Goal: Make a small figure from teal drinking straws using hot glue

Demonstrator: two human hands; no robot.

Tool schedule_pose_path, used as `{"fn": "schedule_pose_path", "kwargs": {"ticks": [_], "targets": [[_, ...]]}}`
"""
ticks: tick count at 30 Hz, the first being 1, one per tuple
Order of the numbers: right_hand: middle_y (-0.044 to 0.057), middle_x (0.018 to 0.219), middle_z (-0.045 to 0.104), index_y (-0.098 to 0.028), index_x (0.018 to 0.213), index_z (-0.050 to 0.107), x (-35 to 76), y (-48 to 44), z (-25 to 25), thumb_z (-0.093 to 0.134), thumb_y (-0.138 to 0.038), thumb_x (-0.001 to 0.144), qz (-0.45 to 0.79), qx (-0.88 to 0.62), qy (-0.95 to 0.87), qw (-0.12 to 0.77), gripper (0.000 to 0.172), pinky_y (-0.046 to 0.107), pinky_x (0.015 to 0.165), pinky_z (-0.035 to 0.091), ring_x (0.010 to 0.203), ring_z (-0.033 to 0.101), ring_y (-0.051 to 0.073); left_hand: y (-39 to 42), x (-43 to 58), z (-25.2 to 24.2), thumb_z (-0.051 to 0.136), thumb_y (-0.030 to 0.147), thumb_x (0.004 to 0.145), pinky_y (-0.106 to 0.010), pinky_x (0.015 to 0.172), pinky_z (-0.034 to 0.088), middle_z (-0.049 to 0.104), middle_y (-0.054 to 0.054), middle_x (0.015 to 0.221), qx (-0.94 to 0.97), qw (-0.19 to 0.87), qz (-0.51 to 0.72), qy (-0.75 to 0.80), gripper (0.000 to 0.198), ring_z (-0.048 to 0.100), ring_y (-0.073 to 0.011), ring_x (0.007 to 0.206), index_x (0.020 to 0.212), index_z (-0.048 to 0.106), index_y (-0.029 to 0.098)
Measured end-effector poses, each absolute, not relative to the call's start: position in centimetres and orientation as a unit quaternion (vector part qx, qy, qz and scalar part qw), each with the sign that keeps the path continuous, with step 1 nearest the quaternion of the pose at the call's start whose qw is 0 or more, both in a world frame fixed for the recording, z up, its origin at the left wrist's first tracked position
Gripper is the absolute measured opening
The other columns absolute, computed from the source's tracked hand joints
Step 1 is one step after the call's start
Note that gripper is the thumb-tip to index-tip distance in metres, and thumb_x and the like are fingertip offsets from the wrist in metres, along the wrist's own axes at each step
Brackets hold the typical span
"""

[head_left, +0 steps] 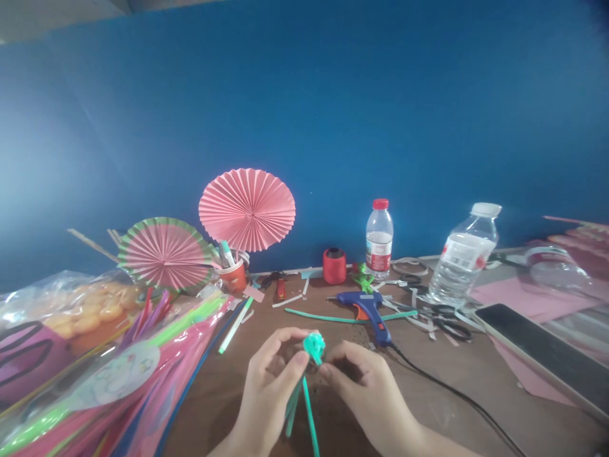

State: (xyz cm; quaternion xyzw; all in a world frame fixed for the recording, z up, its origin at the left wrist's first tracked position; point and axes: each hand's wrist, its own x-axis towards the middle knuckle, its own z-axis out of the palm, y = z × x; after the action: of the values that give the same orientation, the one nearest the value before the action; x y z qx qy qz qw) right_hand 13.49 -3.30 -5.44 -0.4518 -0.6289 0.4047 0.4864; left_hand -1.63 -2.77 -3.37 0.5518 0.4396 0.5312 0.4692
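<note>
Both hands meet low in the middle of the brown table (pixel 442 400). My left hand (pixel 269 387) pinches a small teal paper flower (pixel 314 346) between thumb and fingers. Teal paper stems (pixel 309 412) hang down from the flower under that hand. My right hand (pixel 366 387) has its fingers curled, and their tips touch the flower's right side. A blue hot glue gun (pixel 368 311) lies just behind the hands, its black cord (pixel 457 397) running off to the lower right.
A bag of coloured paper strips (pixel 118 381) fills the left. Behind stand two pink paper fans (pixel 247 209), a red cup (pixel 234 276), a red spool (pixel 334 265) and two water bottles (pixel 379 238). Scissors (pixel 445 320), paper scraps and a phone (pixel 542 352) lie right.
</note>
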Motion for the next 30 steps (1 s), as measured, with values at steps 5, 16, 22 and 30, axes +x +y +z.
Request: {"fn": "schedule_pose_path", "kwargs": {"ticks": [5,16,22,30], "targets": [[-0.004,0.060,0.057,-0.018,0.064,0.055,13.6,-3.4,-5.3,0.057,-0.026,0.078,0.380,-0.468,-0.630,0.489,0.016,0.018,0.057,0.038,0.058,0.053,0.011,-2.5,-1.5,-2.8,0.067,0.019,0.069,-0.025,0.069,0.047,0.068,-0.004,0.084,0.449,0.589,0.545,0.393,0.010,0.062,-0.0168,0.076,0.075,0.059,0.018],[-0.001,0.068,0.062,-0.020,0.075,0.060,14.3,-2.7,-5.1,0.058,-0.029,0.079,0.316,-0.457,-0.670,0.492,0.010,0.021,0.059,0.041,0.063,0.056,0.013,-2.0,-1.4,-2.9,0.067,0.011,0.069,-0.022,0.063,0.045,0.062,-0.001,0.079,0.380,0.666,0.545,0.340,0.016,0.057,-0.0116,0.068,0.079,0.057,0.018],[0.002,0.073,0.059,-0.019,0.086,0.062,14.5,-2.9,-4.6,0.051,-0.017,0.082,0.248,-0.368,-0.730,0.519,0.013,0.021,0.059,0.042,0.064,0.055,0.012,-1.9,-1.2,-3.1,0.070,0.012,0.067,-0.021,0.065,0.045,0.065,0.000,0.074,0.397,0.630,0.555,0.371,0.013,0.058,-0.0115,0.068,0.073,0.060,0.016],[0.002,0.073,0.058,-0.019,0.083,0.062,14.4,-2.7,-4.7,0.048,-0.009,0.079,0.259,-0.356,-0.728,0.526,0.017,0.022,0.058,0.043,0.065,0.055,0.012,-2.3,-1.1,-3.0,0.070,0.011,0.067,-0.022,0.065,0.047,0.067,-0.001,0.067,0.376,0.661,0.530,0.376,0.011,0.061,-0.0126,0.065,0.065,0.059,0.014]]}}
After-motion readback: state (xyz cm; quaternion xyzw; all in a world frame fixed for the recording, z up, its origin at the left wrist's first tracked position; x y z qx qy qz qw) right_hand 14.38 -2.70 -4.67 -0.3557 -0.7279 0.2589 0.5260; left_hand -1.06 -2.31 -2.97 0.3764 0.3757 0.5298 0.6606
